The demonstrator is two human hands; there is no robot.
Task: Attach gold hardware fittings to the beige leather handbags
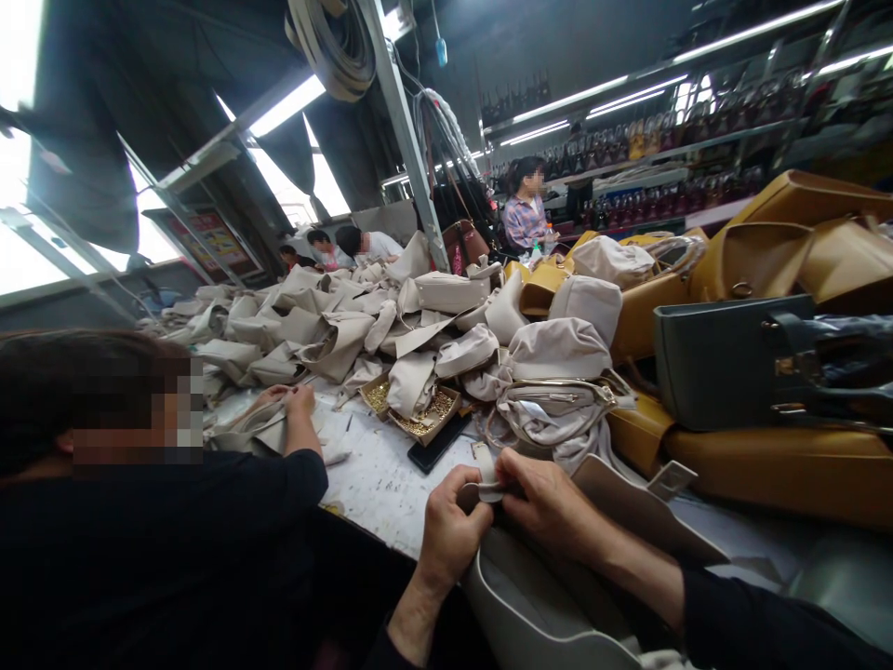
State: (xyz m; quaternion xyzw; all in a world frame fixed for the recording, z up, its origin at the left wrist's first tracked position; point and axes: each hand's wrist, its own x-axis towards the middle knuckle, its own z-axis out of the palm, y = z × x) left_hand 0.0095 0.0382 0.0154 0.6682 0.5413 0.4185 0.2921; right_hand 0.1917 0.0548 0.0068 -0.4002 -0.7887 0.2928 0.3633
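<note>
My left hand (450,530) and my right hand (551,507) meet at the bottom middle, both with fingers curled and pinching a small cream strap tab (486,475) of a cream leather bag (558,614) that lies open under my wrists. The bag's flap (628,507) stretches to the right over the worktable (380,479). Just beyond my hands sits a cream handbag with a gold frame (551,409).
A co-worker in black (153,549) sits close on my left, a hand (297,405) on cream pieces. A tray of gold hardware (436,409) and a dark phone (439,442) lie ahead. Cream bag parts (313,330) pile up behind. Mustard bags (788,465) and a grey bag (726,363) are stacked at the right. More people work at the back.
</note>
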